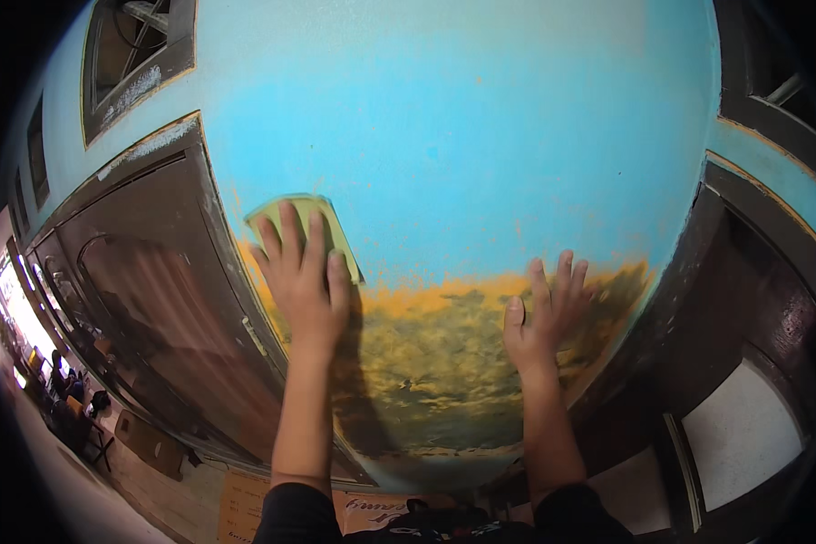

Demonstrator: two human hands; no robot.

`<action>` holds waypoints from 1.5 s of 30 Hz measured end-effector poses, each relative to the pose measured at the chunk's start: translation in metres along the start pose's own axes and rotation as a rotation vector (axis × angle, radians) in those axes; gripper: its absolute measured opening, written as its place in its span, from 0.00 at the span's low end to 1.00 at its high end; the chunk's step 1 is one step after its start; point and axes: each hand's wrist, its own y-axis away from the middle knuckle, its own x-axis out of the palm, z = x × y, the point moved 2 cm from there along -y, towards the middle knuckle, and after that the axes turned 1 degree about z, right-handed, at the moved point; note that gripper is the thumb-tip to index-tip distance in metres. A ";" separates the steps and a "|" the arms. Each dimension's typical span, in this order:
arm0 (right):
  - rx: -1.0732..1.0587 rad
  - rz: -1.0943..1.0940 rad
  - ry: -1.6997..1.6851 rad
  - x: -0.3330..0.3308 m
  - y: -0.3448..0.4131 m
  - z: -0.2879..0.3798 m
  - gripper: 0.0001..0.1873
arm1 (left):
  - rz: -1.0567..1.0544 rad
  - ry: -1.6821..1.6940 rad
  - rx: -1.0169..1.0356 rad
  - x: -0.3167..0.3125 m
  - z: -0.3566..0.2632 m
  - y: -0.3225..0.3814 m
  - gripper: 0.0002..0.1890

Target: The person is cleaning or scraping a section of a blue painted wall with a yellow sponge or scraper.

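My left hand lies flat, fingers spread, on a yellow-green sheet, possibly sandpaper, and presses it to the wall. The sheet's upper edge and right side show past my fingers; its lower part is hidden under my palm. To the right, my right hand holds nothing and has its fingers apart at the wall, in front of the worn band. Above, the wall bears light blue paint. Lower down, the paint gives way to a mottled orange and dark patch, with a speckled border between them.
A brown wooden door with a scuffed frame stands left of the wall. Another dark doorway with pale panels is at right. A printed banner bearing writing lies below. People and furniture appear small at far left, near a brown board.
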 end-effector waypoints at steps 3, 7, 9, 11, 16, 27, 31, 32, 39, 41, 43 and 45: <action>0.000 -0.024 -0.032 0.003 0.018 -0.006 0.25 | -0.004 0.019 -0.012 0.026 -0.004 0.088 0.24; -0.003 -0.033 -0.027 0.006 0.031 -0.001 0.25 | -0.012 0.068 -0.051 0.036 0.004 0.181 0.25; 0.003 -0.052 -0.038 0.008 0.034 -0.002 0.25 | -0.046 0.059 -0.010 0.032 0.010 0.169 0.26; -0.001 -0.052 -0.033 0.009 0.033 -0.003 0.25 | -0.067 0.032 0.010 0.024 0.025 0.119 0.26; 0.005 -0.049 -0.026 0.008 0.033 -0.005 0.25 | 0.030 0.041 0.001 0.000 0.032 0.039 0.27; 0.007 -0.085 -0.010 0.011 0.037 -0.006 0.25 | 0.135 0.083 0.011 0.012 -0.010 0.050 0.30; 0.010 -0.100 -0.031 0.011 0.037 -0.003 0.24 | 0.062 0.047 0.016 0.010 -0.018 0.014 0.29; 0.003 -0.093 -0.027 0.010 0.038 -0.005 0.24 | 0.095 0.073 -0.016 0.013 -0.021 0.026 0.29; 0.003 -0.092 -0.054 0.011 0.036 0.002 0.24 | 0.062 0.108 -0.027 0.035 -0.042 0.110 0.29; 0.008 -0.085 -0.044 0.011 0.036 -0.001 0.24 | 0.043 0.111 -0.025 0.029 -0.047 0.079 0.30; 0.012 -0.081 -0.033 0.010 0.037 -0.002 0.24 | 0.147 0.132 -0.039 0.018 -0.051 0.032 0.29; 0.009 -0.096 -0.043 0.010 0.037 -0.004 0.24 | 0.128 0.133 -0.031 0.017 -0.054 0.017 0.29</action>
